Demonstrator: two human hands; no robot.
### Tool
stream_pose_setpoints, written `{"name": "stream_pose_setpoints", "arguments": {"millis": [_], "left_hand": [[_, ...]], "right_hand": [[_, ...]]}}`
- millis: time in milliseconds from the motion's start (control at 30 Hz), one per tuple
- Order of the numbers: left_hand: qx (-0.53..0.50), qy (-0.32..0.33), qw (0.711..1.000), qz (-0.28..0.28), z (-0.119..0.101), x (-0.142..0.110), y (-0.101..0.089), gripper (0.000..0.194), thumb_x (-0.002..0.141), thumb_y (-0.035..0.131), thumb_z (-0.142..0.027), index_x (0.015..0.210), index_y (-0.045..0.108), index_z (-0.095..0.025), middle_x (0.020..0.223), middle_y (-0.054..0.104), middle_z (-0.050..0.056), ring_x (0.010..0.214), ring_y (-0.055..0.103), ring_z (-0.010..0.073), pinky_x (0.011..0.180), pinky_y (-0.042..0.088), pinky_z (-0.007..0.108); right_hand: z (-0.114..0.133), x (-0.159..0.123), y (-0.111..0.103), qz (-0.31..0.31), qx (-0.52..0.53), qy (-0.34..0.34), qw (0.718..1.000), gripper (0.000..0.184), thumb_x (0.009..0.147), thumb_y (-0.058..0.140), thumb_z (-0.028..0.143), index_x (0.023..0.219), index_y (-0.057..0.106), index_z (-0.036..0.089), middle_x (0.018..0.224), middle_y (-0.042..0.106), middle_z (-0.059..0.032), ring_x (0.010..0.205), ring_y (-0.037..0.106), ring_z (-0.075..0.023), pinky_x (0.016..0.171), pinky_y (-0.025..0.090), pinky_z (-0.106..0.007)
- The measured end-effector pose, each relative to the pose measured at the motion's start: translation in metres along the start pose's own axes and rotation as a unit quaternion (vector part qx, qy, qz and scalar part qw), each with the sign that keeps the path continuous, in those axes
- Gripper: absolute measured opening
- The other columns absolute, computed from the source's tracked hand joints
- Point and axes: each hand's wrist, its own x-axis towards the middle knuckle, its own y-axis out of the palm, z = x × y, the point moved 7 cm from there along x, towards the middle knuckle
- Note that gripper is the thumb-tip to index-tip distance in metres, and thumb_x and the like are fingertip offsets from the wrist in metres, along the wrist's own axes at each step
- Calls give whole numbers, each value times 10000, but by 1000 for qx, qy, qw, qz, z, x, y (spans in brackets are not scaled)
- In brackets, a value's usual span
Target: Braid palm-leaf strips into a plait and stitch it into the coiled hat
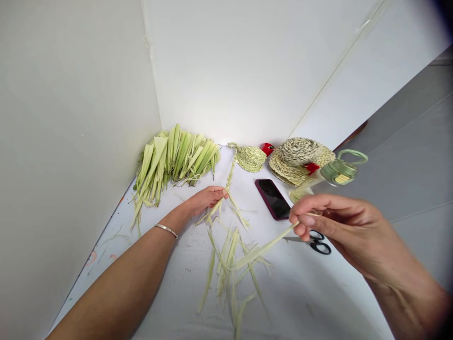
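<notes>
My left hand (pixel 209 198) pinches the near end of a pale green braid (pixel 231 171), where loose strands fan out below the fingers. From there the braid runs back to a small coiled round piece (pixel 251 158). Raised at the right, my right hand (pixel 332 222) grips the tip of a long husk strip (pixel 267 247) between thumb and forefinger. The strip slants down to the left over several loose husk strips (pixel 228 259) on the white tabletop (pixel 177 293). Black-handled scissors (pixel 314 242) lie just behind my right hand, partly covered by it.
A large pile of green husks (pixel 180 158) lies at the back left against the wall. Toward the back right are a woven hat (pixel 299 158), a red roll (pixel 268 148), a phone (pixel 272 198) and a bottle with a green lid (pixel 339 171). White panels enclose the table's back and left.
</notes>
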Motion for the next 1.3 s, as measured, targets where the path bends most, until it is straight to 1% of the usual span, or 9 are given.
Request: {"name": "stream_pose_setpoints", "arguments": {"millis": [200, 333, 433, 500, 567, 700, 867, 1133, 1300], "left_hand": [[5, -3, 1000, -2, 3, 1, -3, 420, 788, 706, -557, 747, 580, -159, 598, 364, -65, 505, 226, 76, 476, 130, 241], [0, -5, 1000, 5, 3, 2, -1, 437, 770, 716, -575, 747, 576, -161, 588, 354, -74, 497, 204, 72, 479, 121, 245], [-2, -10, 1000, 7, 2, 1, 0, 452, 763, 713, -591, 754, 573, -161, 572, 332, -86, 489, 187, 69, 487, 111, 251], [-1, -13, 1000, 5, 0, 0, 2, 464, 760, 708, -602, 757, 569, -159, 571, 338, -87, 491, 187, 68, 492, 109, 255], [2, -13, 1000, 4, -1, 0, 3, 474, 759, 705, -608, 756, 568, -155, 571, 346, -85, 498, 194, 70, 497, 109, 261], [3, -11, 1000, 3, -5, 0, 8, 487, 749, 711, -613, 734, 545, -155, 577, 320, -91, 515, 184, 69, 508, 109, 267], [-10, -11, 1000, 6, -5, 0, 9, 449, 785, 696, -576, 768, 542, -155, 595, 306, -93, 525, 165, 72, 508, 108, 263], [-29, -28, 999, 2, -2, 0, 6, 388, 815, 694, -517, 790, 568, -152, 612, 268, -91, 516, 153, 72, 499, 107, 249], [-23, -24, 999, -9, -4, 1, 8, 419, 836, 671, -551, 792, 586, -144, 605, 263, -86, 526, 148, 78, 499, 107, 244]], "right_hand": [[16, 7, -7, 10, -22, -45, 999, 49, 837, 761, 297, 839, 750, 249, 728, 639, -12, 589, 571, -116, 523, 506, -240], [39, 5, -13, 71, 63, -99, 991, 58, 875, 720, 322, 855, 735, 270, 662, 618, -29, 539, 552, -136, 432, 437, -259], [48, 11, -3, 105, 115, -117, 981, 59, 903, 688, 323, 891, 728, 281, 695, 658, -34, 516, 558, -118, 417, 412, -245], [38, 25, 19, 133, 114, -93, 980, 41, 882, 712, 299, 866, 730, 266, 705, 682, -27, 508, 576, -112, 428, 419, -234], [13, 46, 49, 162, 86, -45, 982, 69, 848, 735, 298, 834, 726, 231, 706, 696, -26, 535, 595, -122, 482, 455, -246], [-53, 96, 81, 87, -30, -15, 996, 167, 802, 708, 342, 782, 713, 176, 622, 616, 1, 542, 507, -120, 509, 390, -253], [-99, 124, 79, 9, -45, -47, 998, 142, 780, 682, 323, 755, 688, 183, 711, 621, -8, 665, 507, -149, 623, 390, -284], [-108, 120, 75, -27, -40, -49, 998, 96, 770, 643, 278, 716, 637, 199, 815, 609, -14, 713, 526, -158, 671, 390, -298], [-118, 123, 73, -51, 2, -29, 998, 139, 749, 657, 291, 804, 556, 213, 786, 622, -4, 792, 570, -189, 712, 419, -310]]}}
